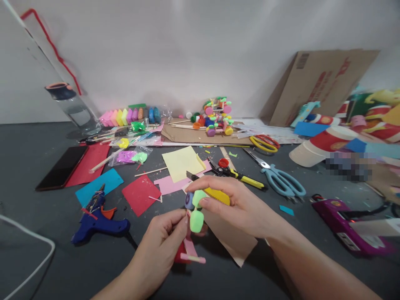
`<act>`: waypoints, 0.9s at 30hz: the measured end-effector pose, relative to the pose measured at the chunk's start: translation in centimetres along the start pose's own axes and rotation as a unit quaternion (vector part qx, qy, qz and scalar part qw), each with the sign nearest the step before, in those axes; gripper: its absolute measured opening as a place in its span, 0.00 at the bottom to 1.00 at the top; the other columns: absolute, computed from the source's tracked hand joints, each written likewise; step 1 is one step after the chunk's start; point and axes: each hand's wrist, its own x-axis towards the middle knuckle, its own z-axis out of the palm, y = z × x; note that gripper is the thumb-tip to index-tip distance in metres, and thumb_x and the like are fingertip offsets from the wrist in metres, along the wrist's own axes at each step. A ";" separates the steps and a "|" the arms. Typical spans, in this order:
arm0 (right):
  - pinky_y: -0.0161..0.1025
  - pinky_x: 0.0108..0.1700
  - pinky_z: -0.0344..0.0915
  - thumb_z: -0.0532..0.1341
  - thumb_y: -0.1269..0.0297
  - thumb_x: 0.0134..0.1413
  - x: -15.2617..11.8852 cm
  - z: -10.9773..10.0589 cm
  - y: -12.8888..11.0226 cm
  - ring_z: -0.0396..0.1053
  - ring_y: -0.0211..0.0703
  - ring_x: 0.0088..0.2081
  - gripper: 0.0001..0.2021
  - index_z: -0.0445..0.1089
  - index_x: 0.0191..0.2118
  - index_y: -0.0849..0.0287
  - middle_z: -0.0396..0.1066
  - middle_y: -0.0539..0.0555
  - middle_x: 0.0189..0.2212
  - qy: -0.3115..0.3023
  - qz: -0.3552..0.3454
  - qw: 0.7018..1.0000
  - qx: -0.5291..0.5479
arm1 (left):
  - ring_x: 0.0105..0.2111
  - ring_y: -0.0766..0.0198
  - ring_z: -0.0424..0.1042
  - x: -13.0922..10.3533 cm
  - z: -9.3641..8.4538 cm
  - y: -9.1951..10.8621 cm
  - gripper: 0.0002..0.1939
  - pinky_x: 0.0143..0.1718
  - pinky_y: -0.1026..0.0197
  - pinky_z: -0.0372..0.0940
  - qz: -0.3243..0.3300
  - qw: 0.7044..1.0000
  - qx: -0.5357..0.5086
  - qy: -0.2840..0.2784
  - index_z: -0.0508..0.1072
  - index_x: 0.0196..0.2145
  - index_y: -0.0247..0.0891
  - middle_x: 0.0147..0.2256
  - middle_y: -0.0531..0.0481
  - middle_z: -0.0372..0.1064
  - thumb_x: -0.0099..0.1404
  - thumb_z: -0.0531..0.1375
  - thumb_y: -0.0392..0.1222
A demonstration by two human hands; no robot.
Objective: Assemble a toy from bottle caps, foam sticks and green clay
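Clay-and-Paper Craft Piece, Held in Two Hands

Craft piece (pixel 196 221): above the table (pixel 103 266), toward the middle of its near edge. Two light-green lumps, a bluish disc, a pink strip. Long axis roughly near-to-far; the strip points to the near edge, ending in a crosswise pink bar (pixel 193 258). Middle hidden by fingers.
Left hand (pixel 161 239): pinching the strip.
Right hand (pixel 237 204): thumb and fingers closed about the upper lump and disc.
Yellow cutter (pixel 218 196): partly covered by right hand.
Red item (pixel 181 253): half hidden below the strip; form unclear.
Right edge: one patch blurred out; pile cut off.
Bottle (pixel 78 112): clear, far left corner; contents unclear.
Plastic bag (pixel 146 151): left of centre, with purple and green clay (pixel 125 156).
Paper cup (pixel 325 146): tilted, toward the right edge; inside unseen.
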 end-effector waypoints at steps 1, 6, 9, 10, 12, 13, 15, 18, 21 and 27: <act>0.44 0.54 0.70 0.60 0.62 0.64 0.1 -0.1 0.0 0.76 0.47 0.50 0.11 0.76 0.49 0.54 0.80 0.53 0.48 0.007 -0.015 1.000 0.002 | 0.29 0.61 0.72 0.0 0.0 0.0 0.21 0.29 0.64 0.74 -0.002 1.000 -0.006 0.002 0.83 0.31 0.39 0.30 0.48 0.77 0.58 0.69 0.62; 0.41 0.56 0.71 0.61 0.68 0.65 0.3 -0.1 0.6 0.76 0.44 0.53 0.10 0.77 0.49 0.54 0.80 0.55 0.50 0.057 -0.099 0.993 -0.010 | 0.39 0.52 0.79 0.1 -0.2 0.1 0.23 0.25 0.65 0.73 -0.008 1.000 -0.017 0.012 0.85 0.35 0.40 0.35 0.43 0.83 0.56 0.70 0.63; 0.40 0.56 0.71 0.61 0.69 0.67 0.4 0.1 1.1 0.75 0.42 0.54 0.11 0.77 0.50 0.54 0.79 0.56 0.52 0.069 -0.150 0.986 -0.034 | 0.38 0.53 0.80 0.1 -0.3 -0.1 0.22 0.25 0.66 0.72 -0.007 1.000 -0.024 0.009 0.85 0.35 0.40 0.35 0.43 0.84 0.57 0.70 0.62; 0.40 0.56 0.71 0.61 0.69 0.67 0.4 0.2 1.3 0.75 0.42 0.54 0.11 0.77 0.51 0.55 0.78 0.56 0.52 0.073 -0.164 0.983 -0.042 | 0.38 0.54 0.80 0.1 -0.3 -0.1 0.22 0.25 0.67 0.72 -0.007 1.000 -0.030 0.006 0.85 0.36 0.40 0.36 0.43 0.84 0.57 0.70 0.62; 0.40 0.56 0.71 0.61 0.69 0.67 0.3 0.2 1.5 0.76 0.41 0.54 0.12 0.77 0.51 0.54 0.78 0.56 0.52 0.076 -0.178 0.980 -0.048 | 0.38 0.55 0.81 0.1 -0.3 -0.2 0.20 0.26 0.68 0.72 -0.008 0.999 -0.046 0.000 0.85 0.36 0.40 0.35 0.44 0.84 0.58 0.71 0.60; 0.40 0.56 0.71 0.61 0.69 0.67 0.3 0.2 1.6 0.76 0.42 0.54 0.12 0.77 0.52 0.54 0.78 0.56 0.52 0.077 -0.180 0.979 -0.049 | 0.38 0.56 0.81 0.1 -0.3 -0.2 0.19 0.27 0.68 0.73 -0.007 0.999 -0.053 -0.004 0.85 0.36 0.40 0.35 0.44 0.84 0.59 0.71 0.59; 0.42 0.58 0.70 0.60 0.69 0.67 0.2 0.2 1.6 0.75 0.44 0.56 0.13 0.76 0.53 0.54 0.78 0.57 0.53 0.071 -0.176 0.981 -0.050 | 0.38 0.57 0.82 0.1 -0.4 -0.2 0.17 0.28 0.68 0.74 -0.008 0.998 -0.068 -0.011 0.85 0.36 0.40 0.36 0.45 0.85 0.60 0.71 0.57; 0.45 0.61 0.68 0.59 0.69 0.68 0.2 0.0 1.6 0.71 0.46 0.60 0.16 0.75 0.57 0.52 0.75 0.58 0.58 0.048 -0.169 0.984 -0.037 | 0.38 0.57 0.83 0.1 -0.6 -0.2 0.17 0.32 0.67 0.76 -0.014 0.995 -0.091 -0.031 0.85 0.36 0.39 0.37 0.44 0.85 0.62 0.69 0.56; 0.45 0.63 0.67 0.58 0.69 0.69 0.2 -0.1 1.5 0.71 0.44 0.61 0.15 0.75 0.56 0.53 0.74 0.57 0.59 0.036 -0.169 0.985 -0.015 | 0.37 0.56 0.84 0.0 -0.7 -0.2 0.18 0.33 0.65 0.76 -0.027 0.992 -0.110 -0.051 0.85 0.38 0.40 0.35 0.43 0.85 0.64 0.68 0.58; 0.51 0.64 0.66 0.64 0.64 0.65 0.3 0.3 1.4 0.69 0.49 0.63 0.17 0.72 0.58 0.51 0.73 0.58 0.60 0.045 -0.144 0.988 -0.030 | 0.37 0.55 0.83 -0.1 -0.3 0.2 0.19 0.31 0.64 0.77 -0.036 0.994 -0.096 -0.041 0.85 0.36 0.40 0.36 0.42 0.85 0.59 0.71 0.59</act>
